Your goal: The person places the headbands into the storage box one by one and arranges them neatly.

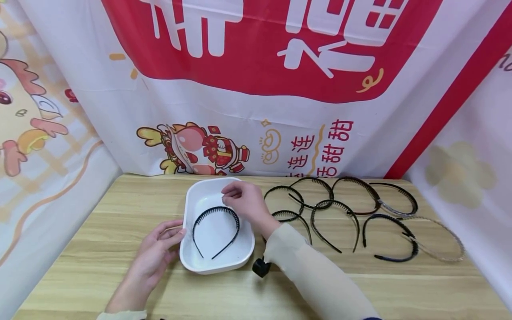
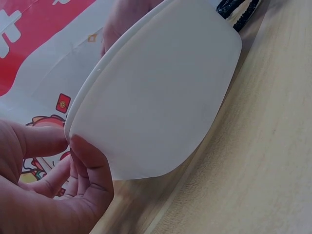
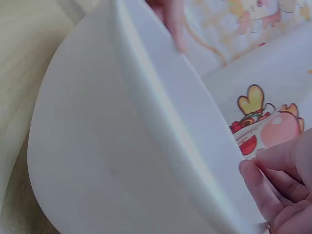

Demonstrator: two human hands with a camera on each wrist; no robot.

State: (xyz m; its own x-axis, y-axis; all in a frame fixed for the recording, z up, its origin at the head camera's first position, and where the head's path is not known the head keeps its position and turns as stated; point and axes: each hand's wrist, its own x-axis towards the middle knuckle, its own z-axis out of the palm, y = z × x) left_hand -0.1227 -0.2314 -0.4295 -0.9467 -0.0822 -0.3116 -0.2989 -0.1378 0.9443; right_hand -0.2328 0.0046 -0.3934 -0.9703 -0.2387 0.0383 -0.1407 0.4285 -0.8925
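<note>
A white plastic basin [image 1: 191, 262] stands on the table, and one black toothed headband [image 1: 216, 209] lies inside it with its ends toward the near side. My left hand [image 1: 156, 249] pinches the basin's left rim; the thumb and forefinger meet at the edge in the left wrist view. Over the basin's far right part hangs my right hand [image 1: 246, 200], its fingers loosely bent, nothing between them. In the right wrist view the right fingertips [image 3: 251, 168] overlap the basin's rim.
Several dark headbands [image 1: 357, 222] lie spread on the wooden table [image 1: 120, 213] to the right, some overlapping. A pale braided headband [image 1: 460, 242] lies at the far right. A black object [image 1: 261, 268] shows beneath the right sleeve [image 1: 312, 275]. Printed cloth [image 1: 256, 106] hangs behind.
</note>
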